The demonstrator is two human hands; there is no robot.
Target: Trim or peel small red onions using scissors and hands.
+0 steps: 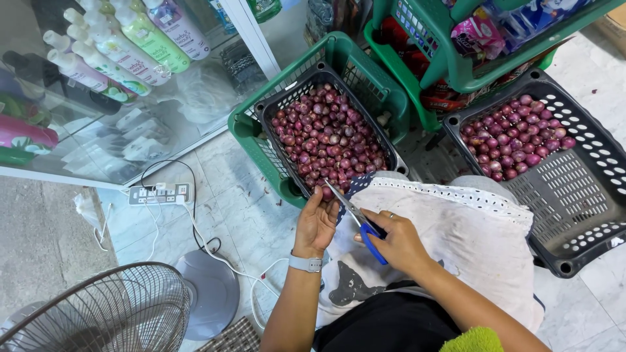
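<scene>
— How many baskets do you count?

— Two dark baskets of small red shallots. The fuller dark basket (276, 107) sits inside a green basket (339, 49) straight ahead; the second dark basket (587, 195) lies to the right, tilted, with its shallots heaped at the far end and the near half bare. A further green basket (456, 72) of packaged goods stands between and behind them.

— And the room?

— Pale marble-look floor tiles (235, 215). A glass cabinet (117, 130) of pump bottles on the left, one white power strip (160, 193) with cables, and one floor fan (104, 313) at the lower left corner.

— The hands?

— The left hand (317, 221), a grey watch on its wrist, is raised palm-up at the near rim of the full basket, fingers curled on what looks like a single shallot (327, 193), though it is small and half hidden. The right hand (394, 241) grips one pair of blue-handled scissors (355, 215), fingers through the loops, blades partly apart and pointing at that shallot. Both forearms rest over a white cloth (469, 228) on the lap.
</scene>
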